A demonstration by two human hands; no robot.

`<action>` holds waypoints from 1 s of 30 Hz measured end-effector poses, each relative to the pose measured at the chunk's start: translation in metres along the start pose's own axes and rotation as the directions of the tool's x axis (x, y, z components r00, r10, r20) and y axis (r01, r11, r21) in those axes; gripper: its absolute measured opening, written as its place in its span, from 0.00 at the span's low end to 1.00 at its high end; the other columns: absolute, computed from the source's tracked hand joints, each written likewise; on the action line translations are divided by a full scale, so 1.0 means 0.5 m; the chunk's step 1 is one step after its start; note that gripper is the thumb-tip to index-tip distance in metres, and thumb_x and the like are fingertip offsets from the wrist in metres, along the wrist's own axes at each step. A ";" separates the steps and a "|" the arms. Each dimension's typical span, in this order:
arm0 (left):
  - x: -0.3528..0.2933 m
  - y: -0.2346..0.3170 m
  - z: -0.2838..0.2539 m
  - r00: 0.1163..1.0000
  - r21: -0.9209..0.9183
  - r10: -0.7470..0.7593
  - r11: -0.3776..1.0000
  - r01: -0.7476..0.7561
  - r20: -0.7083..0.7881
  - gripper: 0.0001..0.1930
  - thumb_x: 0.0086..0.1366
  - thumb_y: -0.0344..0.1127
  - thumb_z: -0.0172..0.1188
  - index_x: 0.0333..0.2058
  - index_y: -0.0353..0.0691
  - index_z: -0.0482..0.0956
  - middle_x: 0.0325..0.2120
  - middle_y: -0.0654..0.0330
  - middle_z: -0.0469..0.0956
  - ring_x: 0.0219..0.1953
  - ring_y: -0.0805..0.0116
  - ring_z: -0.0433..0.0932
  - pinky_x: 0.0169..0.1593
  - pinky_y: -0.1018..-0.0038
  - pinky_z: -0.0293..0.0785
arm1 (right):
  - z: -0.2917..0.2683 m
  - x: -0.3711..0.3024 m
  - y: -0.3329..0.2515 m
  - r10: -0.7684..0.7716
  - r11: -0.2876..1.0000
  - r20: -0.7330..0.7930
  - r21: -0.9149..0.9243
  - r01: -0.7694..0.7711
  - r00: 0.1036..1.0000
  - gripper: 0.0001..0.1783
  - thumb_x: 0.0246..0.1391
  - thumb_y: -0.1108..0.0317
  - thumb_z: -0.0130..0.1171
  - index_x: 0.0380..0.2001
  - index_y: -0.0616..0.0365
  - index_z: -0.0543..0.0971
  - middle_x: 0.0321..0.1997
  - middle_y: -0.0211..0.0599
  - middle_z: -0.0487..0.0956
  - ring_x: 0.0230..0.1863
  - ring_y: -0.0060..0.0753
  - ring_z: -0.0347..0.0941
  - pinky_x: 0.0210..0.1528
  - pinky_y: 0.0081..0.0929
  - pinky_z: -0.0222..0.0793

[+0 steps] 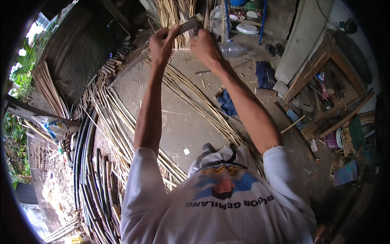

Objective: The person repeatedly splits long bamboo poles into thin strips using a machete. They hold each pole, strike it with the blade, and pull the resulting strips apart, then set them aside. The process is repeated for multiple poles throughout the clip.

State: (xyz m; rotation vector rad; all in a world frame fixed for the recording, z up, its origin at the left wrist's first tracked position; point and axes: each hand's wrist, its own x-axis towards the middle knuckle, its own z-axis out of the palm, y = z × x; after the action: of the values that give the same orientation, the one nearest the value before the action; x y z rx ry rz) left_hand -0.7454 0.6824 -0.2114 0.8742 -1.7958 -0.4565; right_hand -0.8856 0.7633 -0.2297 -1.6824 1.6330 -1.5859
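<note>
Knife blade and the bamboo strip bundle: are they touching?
Touching. The head view shows the knife blade, gripped by both hands, left and right, lying against the bamboo strips.

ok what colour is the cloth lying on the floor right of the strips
Dark blue cloth, seen best in the head view.

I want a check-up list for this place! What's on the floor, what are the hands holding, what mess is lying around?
Surface: bare concrete floor, dusty, with small scraps.
Job's things: bundle of thin bamboo strips held up in front; a flat blade lies across it.
Clutter: long bamboo strips spread over the floor, blue cloth, clear plastic bottle.
Hands: left hand grips the strips and one end of the blade; right hand closed at the blade's other end.
Cables: dark hoses or poles along the left edge; which, cannot tell.
Surroundings: blue rack with dishes, wooden frame, greenery.
</note>
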 end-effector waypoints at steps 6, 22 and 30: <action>-0.038 0.019 -0.082 0.930 -0.027 0.208 0.974 -0.227 -0.304 0.37 0.60 0.54 0.66 0.60 0.38 0.65 0.46 0.58 0.74 0.50 0.66 0.70 0.54 0.69 0.66 | 0.033 -0.021 -0.050 0.091 0.829 0.507 0.439 -0.347 0.857 0.09 0.60 0.72 0.53 0.26 0.63 0.69 0.17 0.33 0.71 0.14 0.23 0.68 0.14 0.28 0.63; 0.139 0.322 -0.373 0.848 0.591 0.529 0.670 -0.450 0.046 0.08 0.57 0.33 0.69 0.35 0.38 0.83 0.29 0.63 0.81 0.31 0.74 0.78 0.36 0.74 0.76 | 0.211 0.093 -0.339 -0.309 0.694 0.500 0.700 -0.168 0.809 0.10 0.59 0.68 0.56 0.35 0.64 0.69 0.20 0.30 0.67 0.15 0.22 0.63 0.16 0.27 0.67; 0.154 0.355 -0.442 0.904 0.622 0.354 0.771 -0.136 -0.241 0.09 0.59 0.34 0.67 0.38 0.39 0.86 0.25 0.59 0.84 0.22 0.73 0.79 0.28 0.74 0.76 | 0.225 0.101 -0.393 -0.551 0.771 0.320 0.548 0.324 0.771 0.20 0.62 0.63 0.51 0.48 0.70 0.68 0.20 0.38 0.74 0.16 0.30 0.71 0.19 0.33 0.72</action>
State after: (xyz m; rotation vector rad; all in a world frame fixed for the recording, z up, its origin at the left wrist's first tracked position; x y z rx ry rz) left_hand -0.6197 0.7635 0.0412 1.0364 -1.6973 0.4538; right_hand -0.7083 0.7299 -0.0843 -2.0516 0.5591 -1.4357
